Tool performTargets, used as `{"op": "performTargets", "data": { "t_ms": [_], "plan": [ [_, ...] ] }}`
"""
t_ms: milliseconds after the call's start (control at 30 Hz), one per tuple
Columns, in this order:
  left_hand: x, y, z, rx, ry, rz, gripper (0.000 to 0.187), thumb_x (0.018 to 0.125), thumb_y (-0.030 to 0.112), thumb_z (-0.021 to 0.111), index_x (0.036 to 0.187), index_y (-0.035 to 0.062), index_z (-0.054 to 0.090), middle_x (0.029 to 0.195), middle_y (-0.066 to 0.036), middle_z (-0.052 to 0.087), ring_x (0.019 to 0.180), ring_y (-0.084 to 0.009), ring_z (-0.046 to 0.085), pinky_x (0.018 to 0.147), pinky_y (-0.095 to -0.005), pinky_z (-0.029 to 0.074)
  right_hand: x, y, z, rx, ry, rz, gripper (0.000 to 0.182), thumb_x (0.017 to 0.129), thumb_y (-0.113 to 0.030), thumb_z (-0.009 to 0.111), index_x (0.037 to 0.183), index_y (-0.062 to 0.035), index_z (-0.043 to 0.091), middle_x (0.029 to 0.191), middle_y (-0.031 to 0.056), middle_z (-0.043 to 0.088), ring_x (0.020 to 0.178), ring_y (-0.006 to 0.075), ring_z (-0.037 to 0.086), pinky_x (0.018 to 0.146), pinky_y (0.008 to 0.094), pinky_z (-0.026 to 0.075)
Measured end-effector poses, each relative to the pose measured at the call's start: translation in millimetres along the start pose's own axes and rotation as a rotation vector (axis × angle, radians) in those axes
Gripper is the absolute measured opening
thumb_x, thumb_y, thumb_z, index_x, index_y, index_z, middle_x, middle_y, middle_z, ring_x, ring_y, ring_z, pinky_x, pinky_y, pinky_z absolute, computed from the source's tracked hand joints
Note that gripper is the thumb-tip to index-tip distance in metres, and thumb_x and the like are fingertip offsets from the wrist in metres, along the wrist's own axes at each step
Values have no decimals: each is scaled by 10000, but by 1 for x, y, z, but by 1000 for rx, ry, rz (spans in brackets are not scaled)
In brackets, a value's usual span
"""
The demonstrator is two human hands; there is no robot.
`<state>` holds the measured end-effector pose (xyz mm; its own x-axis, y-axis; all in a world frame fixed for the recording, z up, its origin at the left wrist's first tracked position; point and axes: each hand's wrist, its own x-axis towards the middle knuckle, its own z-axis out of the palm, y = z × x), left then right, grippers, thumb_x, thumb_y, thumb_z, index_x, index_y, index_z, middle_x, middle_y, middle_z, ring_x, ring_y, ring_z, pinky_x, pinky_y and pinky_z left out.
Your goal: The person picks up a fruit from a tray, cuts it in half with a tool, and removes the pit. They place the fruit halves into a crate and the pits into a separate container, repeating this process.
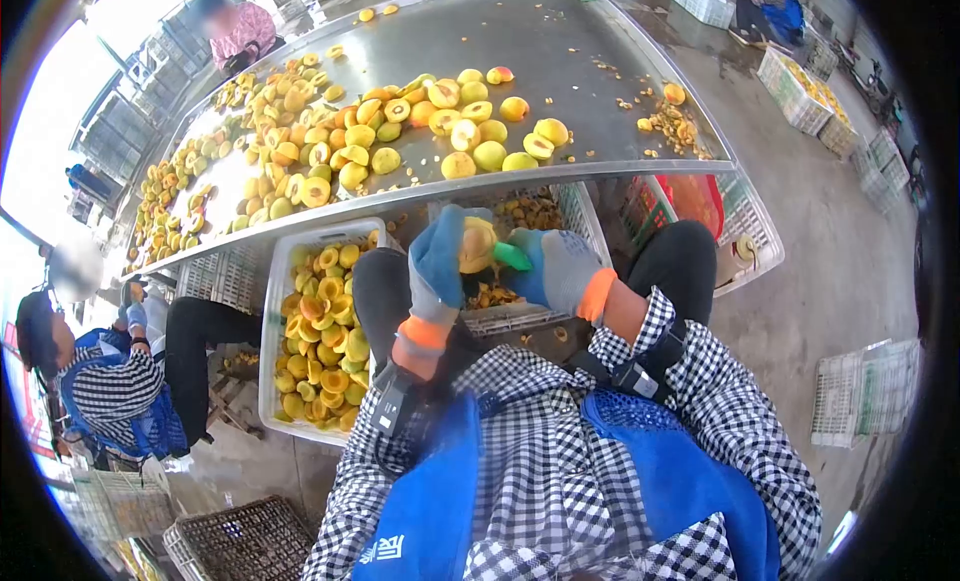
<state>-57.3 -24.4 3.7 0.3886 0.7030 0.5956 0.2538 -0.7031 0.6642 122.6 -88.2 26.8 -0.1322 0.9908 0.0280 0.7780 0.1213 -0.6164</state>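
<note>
My left hand [438, 261], in a blue and grey glove with an orange cuff, is closed around a yellow peach [477, 243]. My right hand [558, 267], gloved the same way, grips the green handle [512, 256] of a small tool. The tool's working end meets the peach and is hidden behind it. Both hands are close together in front of my knees, over a white crate [590, 224] holding peach scraps. Just left of my leg stands a white crate [271, 351] full of hollowed peach halves.
A metal table [440, 56] ahead bears many peaches [285, 131] and a heap of pits and scraps [675, 126]. A seated person [115, 381] works at left; another person [243, 36] is at the table's far side. Crates [865, 391] stand on the right floor.
</note>
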Motion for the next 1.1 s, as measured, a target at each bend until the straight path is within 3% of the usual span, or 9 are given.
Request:
{"op": "performTargets", "data": {
  "t_ms": [100, 233, 333, 433, 533, 767, 900, 933, 1100],
  "plan": [
    [-3, 1, 4, -99, 11, -138, 224, 986, 133, 516, 1126, -12, 614, 931, -121, 695, 767, -206, 662, 710, -293, 526, 2, 7, 3, 8, -40, -5, 252, 817, -251, 641, 1011, -90, 627, 911, 194, 678, 863, 399, 652, 747, 494, 509],
    [-1, -12, 14, -41, 121, 88, 236, 1013, 169, 492, 1123, 17, 634, 917, -119, 702, 756, -197, 664, 707, -288, 526, 2, 8, 1, -48, -24, 13, 238, 813, -240, 639, 994, -86, 631, 898, 198, 676, 864, 398, 652, 751, 491, 507],
    [3, -17, 18, -133, 48, 8, 287, 927, 114, 583, 1180, -22, 573, 949, -130, 703, 794, -228, 684, 719, -315, 547, 4, 13, 3, -70, 5, -6, 228, 807, -229, 638, 982, -82, 634, 887, 198, 675, 855, 399, 652, 747, 492, 507],
    [8, -10, 20, -209, 78, -15, 217, 1008, 152, 501, 1108, 31, 651, 932, -127, 709, 769, -198, 674, 701, -289, 530, 7, 20, 4, -30, -20, -32, 227, 799, -218, 642, 978, -79, 634, 879, 195, 676, 850, 398, 653, 742, 491, 509],
    [10, -17, 15, -3, 7, 153, 315, 904, 94, 614, 1192, -26, 575, 954, -140, 707, 801, -249, 693, 726, -319, 551, 12, 24, -5, -69, -111, -50, 236, 791, -207, 645, 987, -76, 638, 882, 196, 677, 860, 394, 655, 749, 483, 513],
    [8, -18, 20, -93, -48, -120, 302, 899, 60, 599, 1188, -22, 583, 936, -131, 707, 786, -262, 690, 711, -332, 552, 27, 52, 12, -24, -191, -86, 193, 780, -206, 667, 905, -61, 637, 823, 195, 664, 802, 392, 653, 704, 454, 518],
    [11, -16, 33, -24, 100, -35, 278, 949, 219, 565, 996, -35, 665, 810, -75, 681, 725, -139, 617, 665, -266, 497, 28, 53, 39, 73, -241, -38, 228, 795, -258, 667, 869, -42, 672, 842, 203, 678, 804, 395, 657, 710, 450, 523],
    [12, -15, 36, 2, 148, -1, 373, 969, 295, 551, 908, -40, 704, 751, -47, 669, 696, -83, 581, 644, -237, 470, 23, 51, 41, 155, -242, -74, 210, 784, -235, 670, 851, -36, 655, 789, 191, 657, 741, 377, 632, 672, 429, 508],
    [6, -6, 39, -283, 71, -360, 343, 952, 273, 569, 917, -40, 706, 776, -66, 685, 699, -86, 587, 651, -246, 479, 8, 51, 37, 388, -278, -82, 180, 743, -176, 700, 819, -21, 651, 652, 126, 633, 574, 218, 587, 564, 354, 463]
  ]
}}
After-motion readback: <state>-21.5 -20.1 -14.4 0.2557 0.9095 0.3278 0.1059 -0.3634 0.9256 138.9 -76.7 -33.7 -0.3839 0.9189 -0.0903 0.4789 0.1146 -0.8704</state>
